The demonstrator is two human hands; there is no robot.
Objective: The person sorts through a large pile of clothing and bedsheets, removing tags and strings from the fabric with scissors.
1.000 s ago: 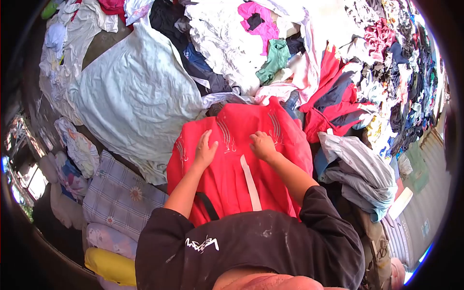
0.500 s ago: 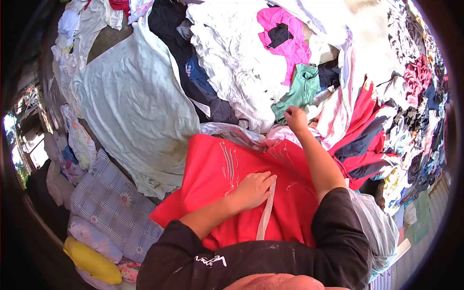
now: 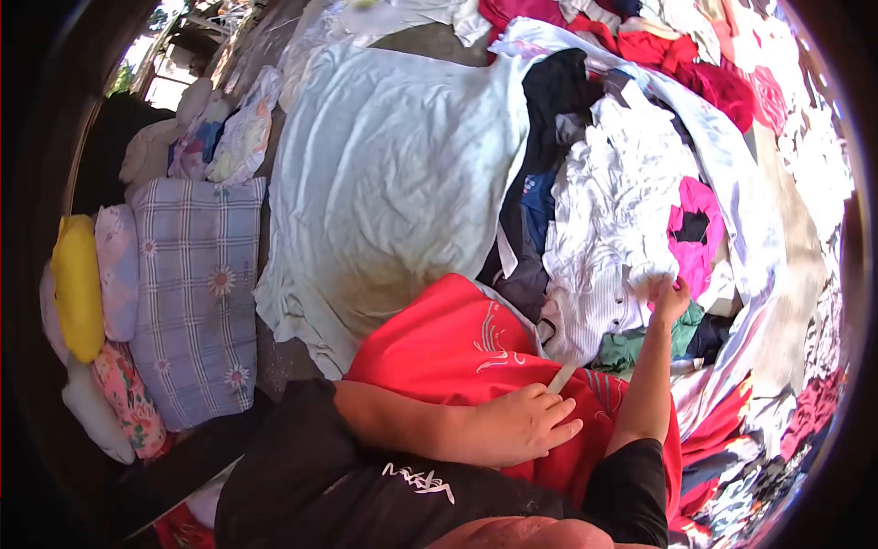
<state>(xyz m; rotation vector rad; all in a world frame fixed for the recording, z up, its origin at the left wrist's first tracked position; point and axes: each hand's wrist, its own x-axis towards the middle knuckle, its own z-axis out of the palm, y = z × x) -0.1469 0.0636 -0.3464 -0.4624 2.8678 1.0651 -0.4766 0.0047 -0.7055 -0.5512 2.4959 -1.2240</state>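
Observation:
Red cloth (image 3: pixel 430 357) with pale curved stitching lies across the person's lap. My left hand (image 3: pixel 526 425) rests on it, palm down with fingers slightly spread, beside a narrow cream strip (image 3: pixel 561 377). Farther up and right, my right hand (image 3: pixel 669 297) is closed in a pinch at the edge of the crumpled white clothing (image 3: pixel 622 210). What its fingertips hold is too small to make out. A bright pink garment (image 3: pixel 702 261) with a black patch lies just above that hand, and a green garment (image 3: pixel 626 350) is below it.
A large pale blue-green cloth (image 3: pixel 393 174) is spread at centre left. Farther left are a folded plaid cloth (image 3: pixel 197 293) and a yellow roll (image 3: pixel 79 288). Black clothing (image 3: pixel 549 110) lies beside the white pile. Red garments (image 3: pixel 713 87) are at the upper right.
The view has swung left, so the clothes appear farther right. My right hand has moved from the green garment to the white clothing's edge. My left hand has moved lower on the red cloth.

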